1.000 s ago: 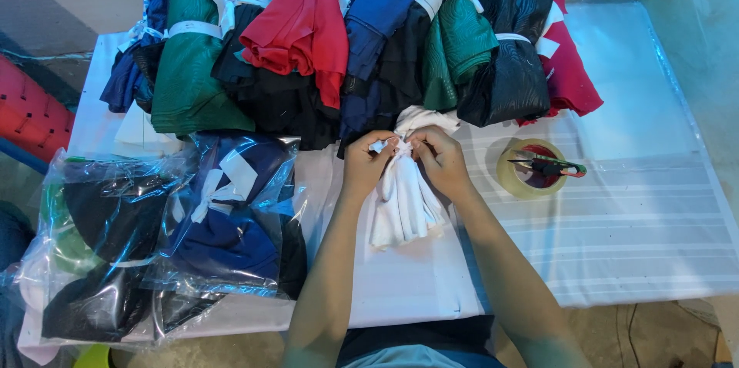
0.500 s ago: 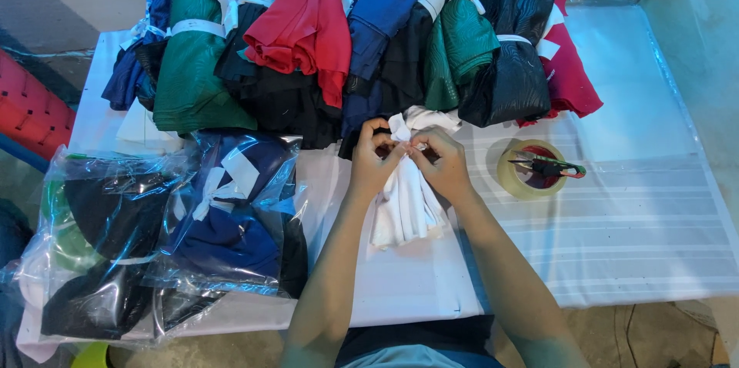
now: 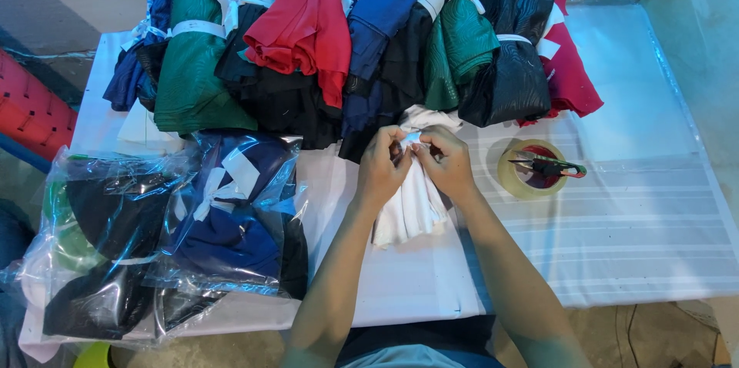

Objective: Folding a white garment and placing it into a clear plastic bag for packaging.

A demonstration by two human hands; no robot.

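A bundle of white cloth (image 3: 412,210) lies lengthwise on the white table (image 3: 631,222) in front of me. My left hand (image 3: 382,165) and my right hand (image 3: 446,162) meet at its upper end. Both pinch a thin white tie strip (image 3: 410,139) wrapped around the bundle's neck. The bundle's top end (image 3: 431,116) spreads out just beyond my fingers, against the pile of clothes.
Tied bundles of red, green, blue and black cloth (image 3: 354,37) are heaped across the back of the table. Clear plastic bags of folded garments (image 3: 169,229) lie at the left. A tape roll (image 3: 527,175) with small snips (image 3: 550,165) on it sits at the right.
My hands have drawn closer together over the bundle's neck, and my left hand has rolled over the top of the cloth. The bundle stays in place.
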